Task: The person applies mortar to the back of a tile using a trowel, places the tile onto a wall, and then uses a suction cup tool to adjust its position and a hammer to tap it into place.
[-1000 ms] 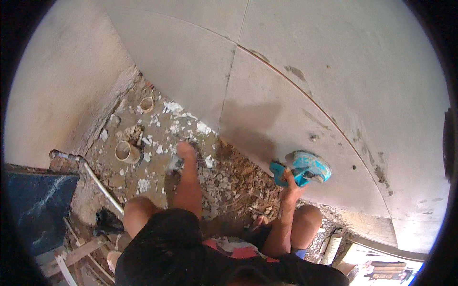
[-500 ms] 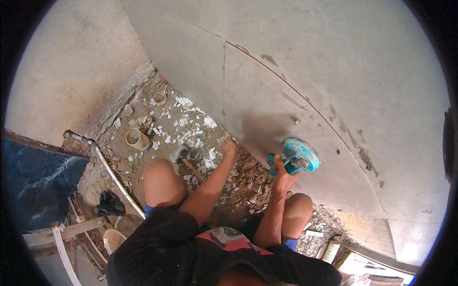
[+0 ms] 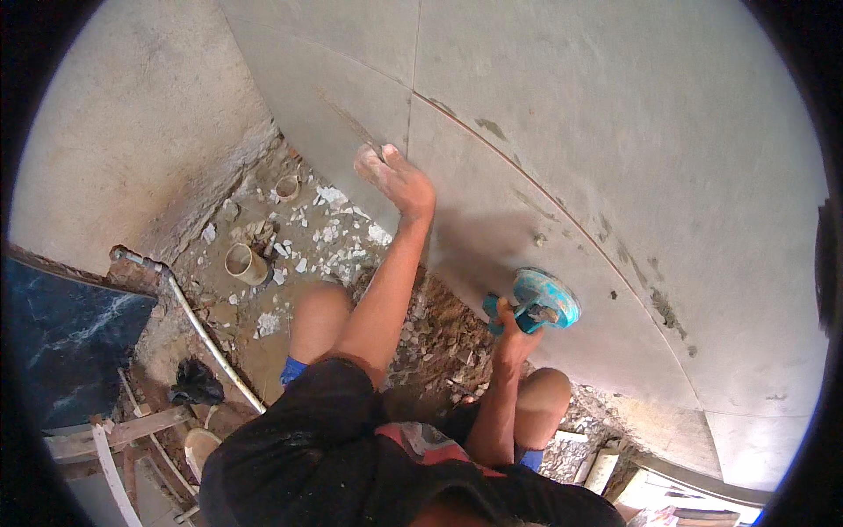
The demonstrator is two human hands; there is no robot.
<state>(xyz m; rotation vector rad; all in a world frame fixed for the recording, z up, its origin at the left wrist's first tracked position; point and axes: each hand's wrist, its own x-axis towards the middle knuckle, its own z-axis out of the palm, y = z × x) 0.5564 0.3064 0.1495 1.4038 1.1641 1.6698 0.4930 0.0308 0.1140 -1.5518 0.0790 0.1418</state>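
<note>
My left hand is up at the grey wall panel, beside the upright joint. Its dusty fingers and thumb are closed round a thin brownish strip, which slants up and left along the panel; its exact kind is hard to make out. Lower down on the right, my right hand grips the handle of a teal round suction lifter. The lifter's disc faces the panel, and its grip is partly covered by my fingers. Grey smears mark the panel along a curving joint.
White broken chips litter the dirt floor beside a cream bucket and a smaller round tub. A pale pipe crosses the left side, near a dark blue marbled slab and wooden boards. My knees are close to the wall.
My left hand has risen from the panel's lower edge to beside the upright joint. The right hand keeps its grip on the suction lifter. The hammer seen on the floor earlier is now hidden.
</note>
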